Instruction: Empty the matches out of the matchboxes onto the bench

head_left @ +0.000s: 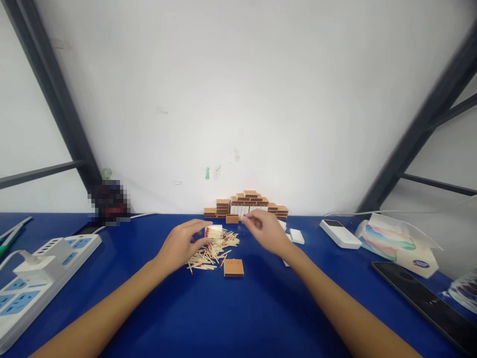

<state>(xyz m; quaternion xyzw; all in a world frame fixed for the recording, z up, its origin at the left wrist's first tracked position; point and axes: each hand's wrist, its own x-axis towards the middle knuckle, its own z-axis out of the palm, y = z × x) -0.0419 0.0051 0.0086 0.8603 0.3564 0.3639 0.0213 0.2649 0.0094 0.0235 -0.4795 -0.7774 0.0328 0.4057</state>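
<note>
My left hand (182, 244) grips a small white matchbox tray (214, 231) filled with red-tipped matches, thumb and fingers closed on its side. Below it lies a loose heap of matches (210, 254) on the blue table (246, 308). My right hand (264, 229) hovers right of the heap with fingertips pinched together near a brown matchbox; what it pinches is too small to make out. A brown matchbox sleeve (233, 267) lies flat in front of the heap. A stack of brown matchboxes (246, 204) stands against the wall behind.
White empty trays (296, 235) lie right of my right hand. A white power strip (40, 271) sits at the left. At the right are a white power bank (340, 233), a tissue pack (398, 243) and a dark phone (425, 298).
</note>
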